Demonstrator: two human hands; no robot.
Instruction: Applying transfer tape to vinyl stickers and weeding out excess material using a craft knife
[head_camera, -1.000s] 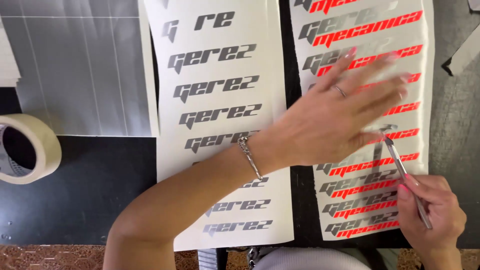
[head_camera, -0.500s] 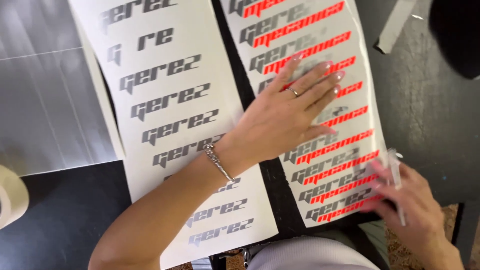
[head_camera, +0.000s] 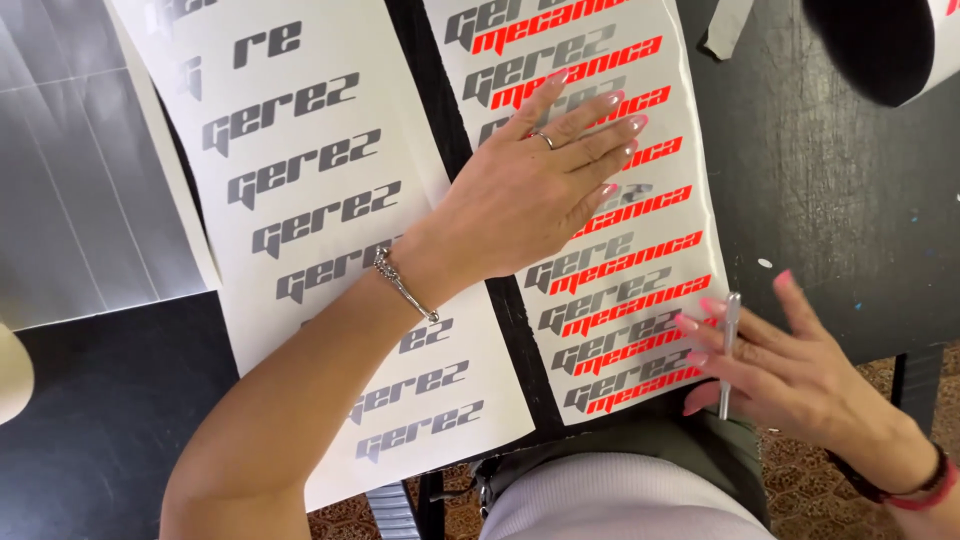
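The left hand (head_camera: 520, 200) lies flat, fingers spread, pinning the white decal sheet with grey and red lettering (head_camera: 620, 240) on the black table (head_camera: 840, 200). At its near right corner, the right hand (head_camera: 790, 375) loosely grips what looks like 1 slim silver weeding tool (head_camera: 728, 350). A slip could gouge letters.

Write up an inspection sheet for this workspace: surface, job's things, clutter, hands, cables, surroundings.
Surface: black table, scuffed, with small paint specks.
Job's things: sticker sheet with grey and red lettering lying flat; sticker sheet with grey lettering only beside it on the left, apart.
Clutter: silvery sheet at far left; roll of masking tape at the left edge, mostly cut off; a dark roll at top right.
Hands: left hand pressed flat on the red and grey sheet; right hand at that sheet's lower right corner, holding a slim metal tool.
Cables: nothing seen.
Surroundings: patterned floor below the table edge.
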